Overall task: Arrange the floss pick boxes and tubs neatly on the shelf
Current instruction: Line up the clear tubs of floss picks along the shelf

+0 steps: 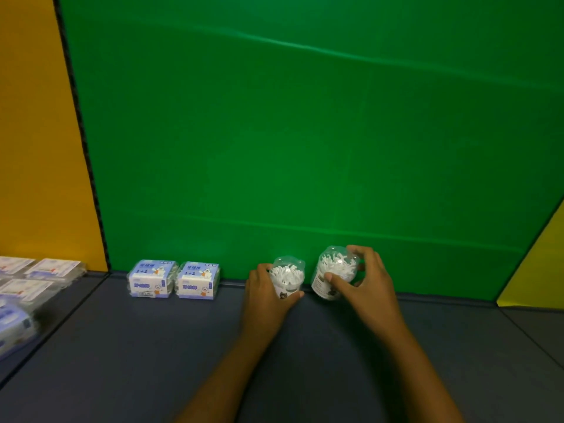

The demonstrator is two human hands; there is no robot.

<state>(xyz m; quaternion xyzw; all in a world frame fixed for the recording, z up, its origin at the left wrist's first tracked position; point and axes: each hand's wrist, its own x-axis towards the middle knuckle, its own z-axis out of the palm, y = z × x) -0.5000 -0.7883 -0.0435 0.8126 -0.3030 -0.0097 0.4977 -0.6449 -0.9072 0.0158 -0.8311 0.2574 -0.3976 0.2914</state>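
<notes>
Two clear tubs full of white floss picks stand near the green back wall. My left hand (268,293) grips the left tub (288,274) from its left side. My right hand (364,277) wraps the right tub (335,271), which is tilted and sits a little higher. The tubs are close together but apart. To the left, two pale blue floss pick boxes (151,278) (198,280) stand side by side against the wall.
The dark grey shelf surface (152,346) stretches toward me. On the neighbouring shelf section at far left lie several more floss packs (33,279). An orange panel (36,132) bounds the left, a yellow one (540,270) the right.
</notes>
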